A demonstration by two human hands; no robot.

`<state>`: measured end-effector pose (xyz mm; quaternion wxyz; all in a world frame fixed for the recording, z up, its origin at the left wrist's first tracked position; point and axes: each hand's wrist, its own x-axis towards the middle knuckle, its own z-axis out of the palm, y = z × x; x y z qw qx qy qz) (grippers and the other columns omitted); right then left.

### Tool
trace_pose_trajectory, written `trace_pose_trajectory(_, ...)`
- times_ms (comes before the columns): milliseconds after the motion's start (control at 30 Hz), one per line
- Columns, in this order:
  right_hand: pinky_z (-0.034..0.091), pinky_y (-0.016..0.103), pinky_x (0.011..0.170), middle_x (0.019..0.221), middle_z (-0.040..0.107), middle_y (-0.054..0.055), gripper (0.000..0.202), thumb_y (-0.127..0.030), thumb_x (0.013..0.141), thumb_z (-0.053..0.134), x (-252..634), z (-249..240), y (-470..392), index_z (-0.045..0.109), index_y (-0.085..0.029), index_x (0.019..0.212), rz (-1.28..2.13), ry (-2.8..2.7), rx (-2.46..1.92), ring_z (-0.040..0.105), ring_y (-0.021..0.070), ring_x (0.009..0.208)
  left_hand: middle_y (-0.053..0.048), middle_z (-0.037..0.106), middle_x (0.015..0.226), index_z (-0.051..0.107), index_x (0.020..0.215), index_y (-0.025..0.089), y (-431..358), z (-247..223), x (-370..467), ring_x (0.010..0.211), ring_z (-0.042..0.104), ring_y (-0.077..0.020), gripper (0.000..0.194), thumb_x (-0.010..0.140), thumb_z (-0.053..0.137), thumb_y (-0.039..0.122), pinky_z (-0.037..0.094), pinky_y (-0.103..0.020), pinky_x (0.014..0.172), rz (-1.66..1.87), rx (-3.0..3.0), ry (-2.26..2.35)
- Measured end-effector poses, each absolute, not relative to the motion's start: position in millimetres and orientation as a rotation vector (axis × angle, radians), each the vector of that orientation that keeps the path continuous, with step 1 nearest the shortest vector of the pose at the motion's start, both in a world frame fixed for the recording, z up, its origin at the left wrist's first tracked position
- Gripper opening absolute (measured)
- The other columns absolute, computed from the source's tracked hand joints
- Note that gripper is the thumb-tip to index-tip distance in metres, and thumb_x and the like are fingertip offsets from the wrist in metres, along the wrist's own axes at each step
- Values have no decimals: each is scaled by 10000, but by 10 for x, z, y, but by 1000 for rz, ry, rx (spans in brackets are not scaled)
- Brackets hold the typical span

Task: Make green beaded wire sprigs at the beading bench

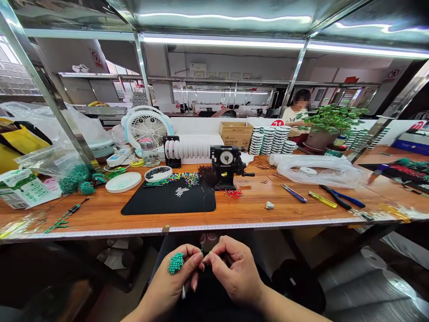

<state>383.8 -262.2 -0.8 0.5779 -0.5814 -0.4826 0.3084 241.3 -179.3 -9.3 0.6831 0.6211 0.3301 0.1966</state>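
Observation:
Below the table's front edge, my left hand [182, 273] is closed in a pinch on a green beaded piece [176, 263], whose cluster of green beads lies over the back of the hand near the thumb. A dark green tip of it stands up between the fingertips, and a pale strand hangs below. My right hand [234, 270] is closed too, thumb against forefinger, its fingertips almost touching those of my left hand. What it pinches is too small to make out.
On the wooden table [248, 214] lie a black mat [167, 201] with colourful beads, a white dish [123, 182], a hand-cranked winding machine [226, 165], a fan [147, 127], pliers [338, 197] and a yellow-handled tool [322, 199]. A person [296, 112] sits beyond the partition.

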Motion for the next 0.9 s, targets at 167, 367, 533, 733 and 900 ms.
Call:
trace_pose_trajectory(167,375,237,510,602,591,37,161,-244,739,532,3832,-4,-2624,585,-137,631,755,-1108,-1368,493,122,537,34,512,456,573,755,169,-1813,-94,2419,408,378,-67,297,802,585,462,233,-186,412,450,1350,738)
trace_pose_trajectory(367,388,234,549,627,606,28,141,-211,746,538,3859,-41,-2622,587,-146,631,732,-1137,-1363,520,128,589,51,476,436,581,775,179,-1814,-102,2429,398,383,-77,309,761,620,485,230,-183,388,456,1337,753)
trace_pose_trajectory(533,406,245,582,643,625,35,139,-220,754,544,3875,-51,-2613,568,-151,636,752,-1117,-1353,547,141,614,51,483,448,579,783,180,-1815,-117,2414,402,390,-77,311,765,616,488,230,-183,392,448,1346,754)
trace_pose_trajectory(733,391,244,549,631,626,42,152,-224,747,546,3872,-55,-2613,599,-138,633,754,-1127,-1373,538,141,588,38,494,438,581,742,169,-1812,-130,2418,388,359,-67,328,771,604,495,213,-187,395,436,1338,768)
trace_pose_trajectory(900,399,238,571,641,631,32,134,-199,745,558,3877,-72,-2611,598,-141,631,752,-1120,-1370,542,136,605,49,484,452,580,757,177,-1824,-121,2423,409,379,-69,310,767,617,485,227,-181,403,452,1344,762)
